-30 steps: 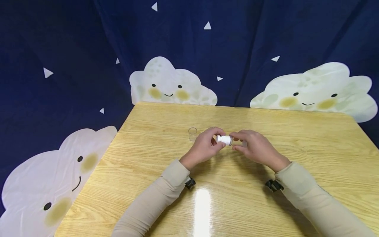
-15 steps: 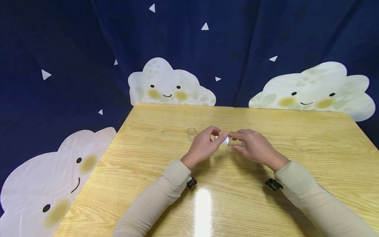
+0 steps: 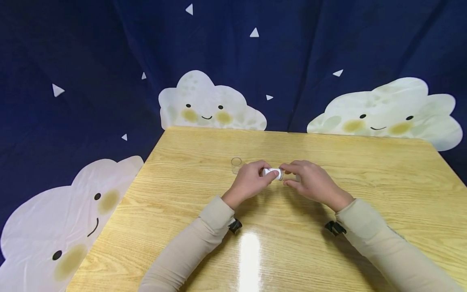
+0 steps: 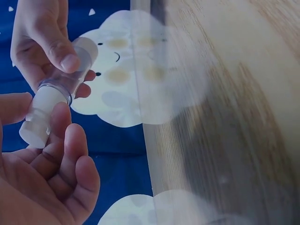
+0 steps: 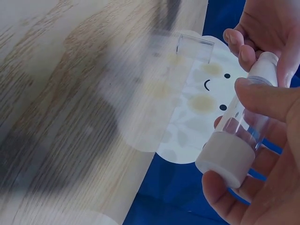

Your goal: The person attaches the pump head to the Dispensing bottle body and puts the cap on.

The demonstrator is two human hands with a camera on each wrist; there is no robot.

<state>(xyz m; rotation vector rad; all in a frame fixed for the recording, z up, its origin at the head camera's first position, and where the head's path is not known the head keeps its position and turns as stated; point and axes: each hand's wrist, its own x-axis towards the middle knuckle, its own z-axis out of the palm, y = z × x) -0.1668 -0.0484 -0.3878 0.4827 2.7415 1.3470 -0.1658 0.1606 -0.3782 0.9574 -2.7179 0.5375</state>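
Note:
A small clear pump bottle (image 5: 248, 122) with a white pump top (image 4: 42, 112) and a white base (image 5: 227, 157) is held between both hands above the table, lying nearly level in the head view. My left hand (image 3: 249, 181) pinches the white pump top between thumb and fingers. From the other side, my right hand (image 3: 313, 182) grips the clear body, its thumb along the wall and fingers beneath. The right fingers partly cover the body in the head view. Left of the hands, a clear cap (image 3: 236, 165) stands on the table; it also shows behind the bottle in the right wrist view.
A wood-grain table (image 3: 189, 162) spans the area under the hands. Beyond its far and left edges hangs a dark blue curtain (image 3: 226, 48) printed with clouds and triangles. Black wrist mounts (image 3: 335, 228) sit below both sleeve cuffs.
My left thumb has come up from below the white pump top, across it, and now lies on its near side. The right hand keeps its grip, shifted barely leftward. The cap stays put.

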